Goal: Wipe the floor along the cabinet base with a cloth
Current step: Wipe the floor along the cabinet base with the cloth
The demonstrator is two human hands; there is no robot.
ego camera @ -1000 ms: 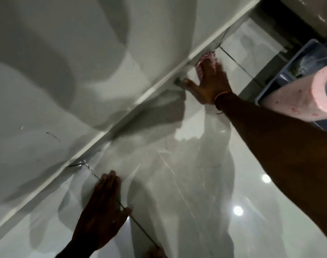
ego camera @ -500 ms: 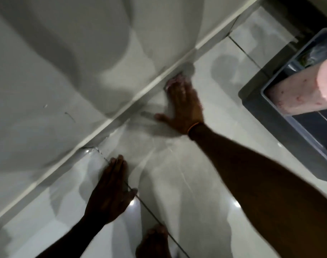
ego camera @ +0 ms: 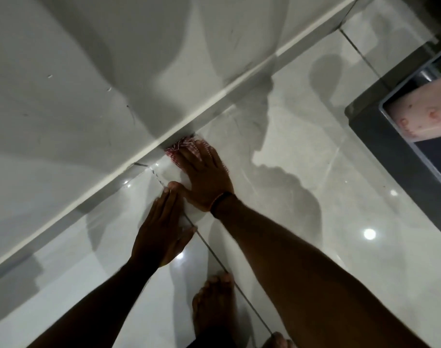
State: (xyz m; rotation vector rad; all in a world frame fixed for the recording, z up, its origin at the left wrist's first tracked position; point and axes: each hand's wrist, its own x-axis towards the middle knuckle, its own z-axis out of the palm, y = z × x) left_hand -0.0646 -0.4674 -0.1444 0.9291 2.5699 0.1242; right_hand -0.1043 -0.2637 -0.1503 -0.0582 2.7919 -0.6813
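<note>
My right hand (ego camera: pixel 206 177) lies flat on the glossy grey floor tile (ego camera: pixel 302 151), pressing a red-and-white checked cloth (ego camera: pixel 180 146) against the white cabinet base edge (ego camera: pixel 214 99). Only the cloth's far end shows beyond my fingertips; the rest is hidden under my palm. An orange-and-black band circles that wrist. My left hand (ego camera: pixel 161 229) rests flat on the floor just behind the right thumb, fingers together, holding nothing. The white cabinet front (ego camera: pixel 76 71) fills the upper left.
A dark bin (ego camera: pixel 390 156) with a pale rim stands at the right, a pink patterned roll (ego camera: pixel 422 109) inside it. My bare foot (ego camera: pixel 213 307) is planted on the floor between my arms. A tile joint runs diagonally under my hands.
My right hand has slid the cloth along the cabinet base toward my left hand, from far away to almost touching it. The left hand stayed planted on the floor.
</note>
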